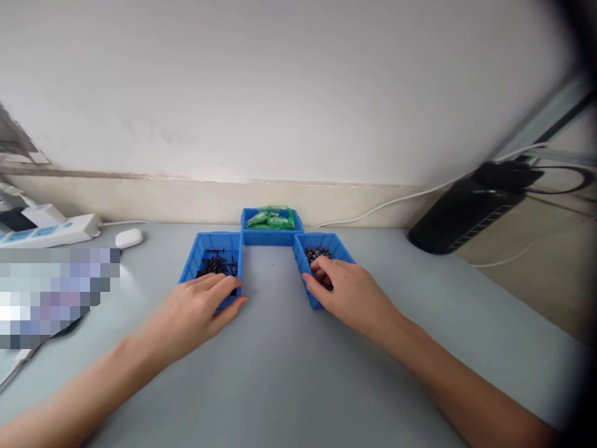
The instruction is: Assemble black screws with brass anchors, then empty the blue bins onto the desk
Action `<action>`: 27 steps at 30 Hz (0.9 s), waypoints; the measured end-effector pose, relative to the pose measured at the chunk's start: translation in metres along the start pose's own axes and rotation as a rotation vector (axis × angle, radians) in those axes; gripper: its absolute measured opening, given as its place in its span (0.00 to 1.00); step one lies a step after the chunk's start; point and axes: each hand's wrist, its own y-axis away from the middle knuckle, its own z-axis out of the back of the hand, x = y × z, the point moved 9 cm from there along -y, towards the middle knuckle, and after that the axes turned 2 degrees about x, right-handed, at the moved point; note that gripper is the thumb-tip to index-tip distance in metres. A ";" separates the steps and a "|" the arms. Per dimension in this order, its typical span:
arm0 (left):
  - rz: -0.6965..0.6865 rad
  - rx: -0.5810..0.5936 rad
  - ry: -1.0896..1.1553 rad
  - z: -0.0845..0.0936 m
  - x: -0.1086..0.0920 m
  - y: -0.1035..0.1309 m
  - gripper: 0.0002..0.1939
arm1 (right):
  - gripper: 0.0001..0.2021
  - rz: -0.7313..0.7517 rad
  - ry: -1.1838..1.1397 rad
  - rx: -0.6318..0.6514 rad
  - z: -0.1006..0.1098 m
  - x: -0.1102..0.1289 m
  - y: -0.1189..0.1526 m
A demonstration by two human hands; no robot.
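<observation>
on the grey table, centre: three blue trays set in a cluster, two side by side and one just behind the gap between them.
left hand [200,308]: palm down over the near end of the left blue tray [205,249], fingers [224,287] lying loosely spread across its near rim and thumb on the table beside the tray's right corner; whether anything is pinched under it cannot be told.
left blue tray contents: black screws [217,264] heaped in the middle, just far of the fingertips.
right hand [352,295]: palm down over the near half of the right blue tray [334,241], fingers [321,269] curled down into the small dark parts [316,254]; whether it grips one cannot be told.
hands to each other: well apart, a bare strip of table [280,348] between them.
far tray [273,236]: touching the far ends of the other two, filled with green packets [273,218].
far left: white power strip [51,230] by the wall, a small white oval object [129,238] just right of it.
far right: black box-shaped device [471,208] lying tilted by the wall, white cable [396,200] running from it along the wall's base.
</observation>
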 end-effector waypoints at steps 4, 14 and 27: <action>-0.004 0.000 0.014 -0.001 0.000 0.000 0.11 | 0.09 0.025 -0.020 -0.006 0.000 0.005 0.002; -0.158 -0.071 0.088 0.004 -0.016 0.000 0.09 | 0.10 -0.010 -0.040 -0.079 -0.001 0.004 0.003; 0.574 -0.133 0.046 0.040 0.098 0.003 0.16 | 0.18 -0.220 0.084 -0.205 0.041 -0.065 -0.004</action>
